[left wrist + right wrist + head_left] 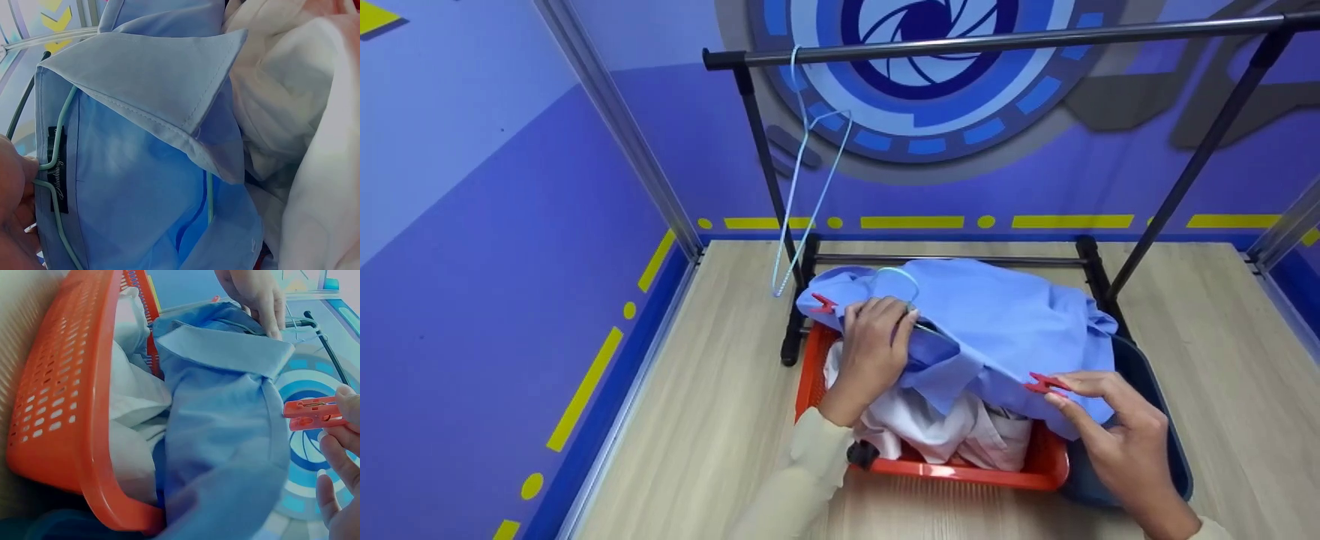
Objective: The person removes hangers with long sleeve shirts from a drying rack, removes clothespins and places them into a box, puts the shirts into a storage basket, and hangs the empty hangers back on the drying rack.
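Observation:
A light blue collared shirt [997, 307] lies over the baskets, with a pale green wire hanger [59, 225] inside its neck. My left hand [876, 345] grips the hanger and the collar beside the black label [59, 169]. One red clothespin [823, 304] sits on the shirt's left shoulder. Between thumb and fingers my right hand [1132, 435] pinches another red clothespin [312, 413], whose tips are at the shirt's right shoulder edge. Whether its tips bite the cloth, I cannot tell.
Under the shirt stands an orange basket [945, 471] holding white clothes [922, 427]. Beside it, on the right, is a dark blue basket [1174, 442]. Behind rises a black clothes rack [1005, 45], from whose bar another wire hanger [802, 180] hangs at left.

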The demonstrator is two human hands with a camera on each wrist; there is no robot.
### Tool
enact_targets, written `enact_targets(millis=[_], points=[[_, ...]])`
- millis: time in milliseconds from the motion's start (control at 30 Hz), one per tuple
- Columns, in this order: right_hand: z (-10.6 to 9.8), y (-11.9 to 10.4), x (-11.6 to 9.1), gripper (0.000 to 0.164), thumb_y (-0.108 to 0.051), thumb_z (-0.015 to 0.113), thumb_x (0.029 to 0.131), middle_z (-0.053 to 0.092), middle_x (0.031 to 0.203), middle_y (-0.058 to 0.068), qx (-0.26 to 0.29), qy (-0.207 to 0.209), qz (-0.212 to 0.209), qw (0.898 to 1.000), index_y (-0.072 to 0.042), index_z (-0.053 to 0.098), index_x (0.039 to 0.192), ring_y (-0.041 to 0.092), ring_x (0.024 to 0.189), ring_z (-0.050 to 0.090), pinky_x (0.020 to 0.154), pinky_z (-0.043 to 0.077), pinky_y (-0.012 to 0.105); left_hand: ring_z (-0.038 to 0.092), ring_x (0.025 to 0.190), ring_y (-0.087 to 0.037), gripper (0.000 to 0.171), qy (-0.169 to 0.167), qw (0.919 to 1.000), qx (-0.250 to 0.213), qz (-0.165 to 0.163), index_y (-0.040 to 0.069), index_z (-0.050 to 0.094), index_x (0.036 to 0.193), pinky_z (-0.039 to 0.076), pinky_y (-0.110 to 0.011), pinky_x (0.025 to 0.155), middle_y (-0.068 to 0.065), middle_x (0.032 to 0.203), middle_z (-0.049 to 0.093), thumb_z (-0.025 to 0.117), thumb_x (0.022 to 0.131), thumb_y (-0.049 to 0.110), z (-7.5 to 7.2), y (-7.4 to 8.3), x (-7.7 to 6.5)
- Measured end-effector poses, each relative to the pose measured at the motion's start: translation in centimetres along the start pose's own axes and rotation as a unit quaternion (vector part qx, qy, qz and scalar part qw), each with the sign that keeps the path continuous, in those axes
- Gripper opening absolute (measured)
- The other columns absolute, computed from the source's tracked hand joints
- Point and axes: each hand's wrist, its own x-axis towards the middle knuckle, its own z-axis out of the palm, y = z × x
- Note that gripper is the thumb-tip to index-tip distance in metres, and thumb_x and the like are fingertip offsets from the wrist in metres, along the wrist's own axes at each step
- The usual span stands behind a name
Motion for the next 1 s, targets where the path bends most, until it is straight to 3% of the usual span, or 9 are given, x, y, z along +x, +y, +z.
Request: enact_targets(millis=[233,367,533,600,800,1000], points=[[-1.2,2.0,-0.5,0.041,0.024,0.074,0.063,0.069,0.094,0.010,-0.028,0.016,0.029,0.999,0.005,0.070,0.100,0.002,0.093,0.062,0.091,0.044,0.008,0.059,0.096,-0.015,0.022,-0.007,0.9998,-0.004,-0.018,0.016,0.064,0.093,0.035,-0.040,0.094,0.003,0.090,0.066,0.047,0.101,0.027,-0.2,-0.9,-0.1],[-2.0,3.5,-1.0,0.044,0.016,0.077,0.067,0.068,0.100,-0.003,-0.063,0.016,0.070,0.995,-0.001,0.069,0.107,-0.002,0.094,0.059,0.092,0.040,0.006,0.059,0.098,-0.015,0.023,-0.011,0.9997,-0.002,-0.022,0.016,0.064,0.095,0.035,-0.040,0.095,0.003,0.092,0.066,0.046,0.102,0.027,-0.1,-1.1,-0.2],[-3.0,4.5,-1.2,0.046,0.006,0.077,0.075,0.065,0.100,-0.006,-0.103,0.009,0.102,0.989,-0.010,0.068,0.118,-0.004,0.094,0.056,0.088,0.039,0.003,0.059,0.097,-0.015,0.023,-0.003,0.9998,0.006,-0.017,0.016,0.064,0.094,0.035,-0.040,0.096,0.003,0.091,0.065,0.046,0.102,0.027,-0.1,-1.2,-0.3],[-3.4,4.8,-1.2,0.046,0.001,0.076,0.078,0.063,0.099,-0.007,-0.122,0.008,0.124,0.985,-0.013,0.067,0.120,-0.004,0.093,0.055,0.087,0.038,0.003,0.059,0.096,-0.015,0.022,0.002,0.9999,0.008,-0.014,0.016,0.064,0.093,0.035,-0.040,0.095,0.003,0.090,0.065,0.046,0.102,0.027,-0.1,-1.2,-0.3],[-4.5,5.6,-1.6,0.036,-0.017,0.072,0.087,0.060,0.098,-0.004,-0.201,-0.007,0.215,0.956,-0.014,0.065,0.122,-0.012,0.088,0.048,0.081,0.033,-0.003,0.059,0.098,-0.015,0.022,-0.004,0.9998,0.002,-0.019,0.015,0.064,0.094,0.034,-0.042,0.097,0.002,0.090,0.064,0.046,0.102,0.027,-0.3,-1.3,-0.3],[-5.3,7.2,-2.0,0.035,-0.025,0.070,0.089,0.063,0.093,0.006,-0.248,-0.045,0.232,0.939,-0.007,0.065,0.118,-0.018,0.074,0.043,0.068,0.035,0.000,0.059,0.099,-0.016,0.023,-0.008,0.9997,0.008,-0.023,0.015,0.064,0.095,0.034,-0.042,0.098,0.002,0.091,0.065,0.045,0.102,0.027,-0.4,-1.2,-0.3]])
